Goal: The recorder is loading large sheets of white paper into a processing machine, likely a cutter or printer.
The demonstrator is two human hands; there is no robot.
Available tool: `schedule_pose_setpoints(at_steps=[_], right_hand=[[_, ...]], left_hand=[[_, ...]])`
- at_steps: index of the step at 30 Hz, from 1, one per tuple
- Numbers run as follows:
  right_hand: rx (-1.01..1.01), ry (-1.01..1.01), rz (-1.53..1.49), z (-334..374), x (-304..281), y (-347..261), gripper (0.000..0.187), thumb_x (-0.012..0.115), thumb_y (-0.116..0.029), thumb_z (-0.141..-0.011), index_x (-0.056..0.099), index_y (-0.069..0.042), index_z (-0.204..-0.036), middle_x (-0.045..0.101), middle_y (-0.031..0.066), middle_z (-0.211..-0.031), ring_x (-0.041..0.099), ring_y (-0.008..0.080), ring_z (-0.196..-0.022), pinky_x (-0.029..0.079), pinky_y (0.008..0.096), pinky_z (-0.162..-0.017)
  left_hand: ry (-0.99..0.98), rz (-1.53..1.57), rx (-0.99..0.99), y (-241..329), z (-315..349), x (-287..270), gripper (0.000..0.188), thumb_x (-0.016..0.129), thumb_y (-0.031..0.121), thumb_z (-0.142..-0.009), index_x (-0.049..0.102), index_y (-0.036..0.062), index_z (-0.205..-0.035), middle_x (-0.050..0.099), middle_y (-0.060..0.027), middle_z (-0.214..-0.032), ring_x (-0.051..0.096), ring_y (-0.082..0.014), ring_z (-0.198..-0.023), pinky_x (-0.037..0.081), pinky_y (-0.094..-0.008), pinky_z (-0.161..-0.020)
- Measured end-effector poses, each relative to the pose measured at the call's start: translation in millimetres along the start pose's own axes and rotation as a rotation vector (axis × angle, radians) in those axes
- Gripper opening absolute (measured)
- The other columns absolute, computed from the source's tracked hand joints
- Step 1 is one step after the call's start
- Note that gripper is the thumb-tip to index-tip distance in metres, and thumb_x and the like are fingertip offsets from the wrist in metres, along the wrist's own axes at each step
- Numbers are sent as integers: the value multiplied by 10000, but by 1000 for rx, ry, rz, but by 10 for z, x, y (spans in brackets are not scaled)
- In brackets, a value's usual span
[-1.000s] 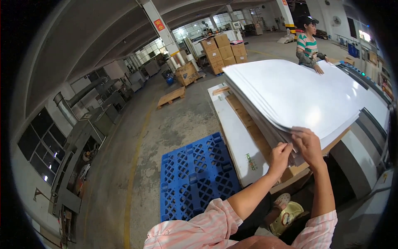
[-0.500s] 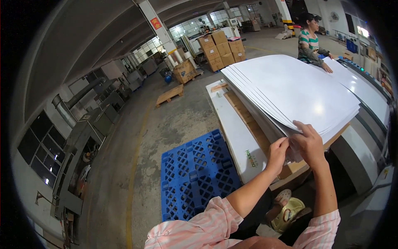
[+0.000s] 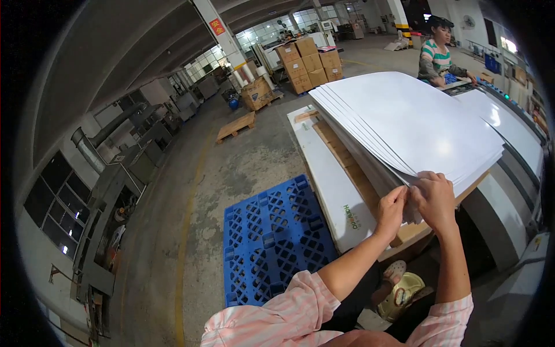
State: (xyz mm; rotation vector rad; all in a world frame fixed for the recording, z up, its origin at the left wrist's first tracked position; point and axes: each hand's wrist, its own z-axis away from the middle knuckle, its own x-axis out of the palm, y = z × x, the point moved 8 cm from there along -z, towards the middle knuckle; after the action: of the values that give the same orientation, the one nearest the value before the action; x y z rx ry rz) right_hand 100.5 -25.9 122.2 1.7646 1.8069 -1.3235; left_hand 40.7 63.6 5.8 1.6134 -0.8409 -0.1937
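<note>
A stack of large white glossy sheets (image 3: 404, 115) spreads before me on the right, its left edges fanned apart in layers. My right hand (image 3: 435, 199) is closed over the near corner of the upper sheets, fingers curled on their edge. Close beside it, my left hand (image 3: 392, 211) pinches the sheet edges at the same corner, thumb and fingers together. Where the two hands meet, the sheets bend downward. Exactly how many layers each hand grips is hidden.
A white board (image 3: 329, 185) lies left of the stack, beside a blue plastic pallet (image 3: 277, 243) on the floor. Across the stack, a co-worker (image 3: 439, 58) stands by a machine bed (image 3: 491, 110). Cartons (image 3: 309, 63) and a wooden pallet (image 3: 236, 126) are farther back.
My right hand's fingers have curled down over the sheet corner. The upper sheets have shifted slightly. The co-worker has drawn back from the sheet on the machine bed.
</note>
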Motion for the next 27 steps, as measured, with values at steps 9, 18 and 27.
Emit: schedule_pose_setpoints(at_steps=[9,18,27], right_hand=[[-220,293,206,-20,-161,-70,116,612,-150,-713,648,-42,-735,611,76,-1004,528,257,-933,396,371,-822],[-288,116,-36,-23,-83,80,180,615,-188,-777,636,-17,-825,572,90,-1118,521,293,-964,427,373,-805],[533,199,-1129,-33,221,726,427,510,-394,-871,614,12,-951,566,41,-922,497,155,-838,353,255,-800]], left_hand=[[-38,-102,-22,-7,2,26,181,504,146,-886,564,9,-784,468,53,-712,401,-41,-682,345,-204,-597],[-12,78,-79,126,80,69,237,519,171,-884,563,-29,-764,468,0,-716,480,-58,-641,434,-214,-534],[-111,8,-101,-10,129,125,224,516,177,-894,573,-21,-803,500,-1,-760,549,-99,-687,499,-250,-650]])
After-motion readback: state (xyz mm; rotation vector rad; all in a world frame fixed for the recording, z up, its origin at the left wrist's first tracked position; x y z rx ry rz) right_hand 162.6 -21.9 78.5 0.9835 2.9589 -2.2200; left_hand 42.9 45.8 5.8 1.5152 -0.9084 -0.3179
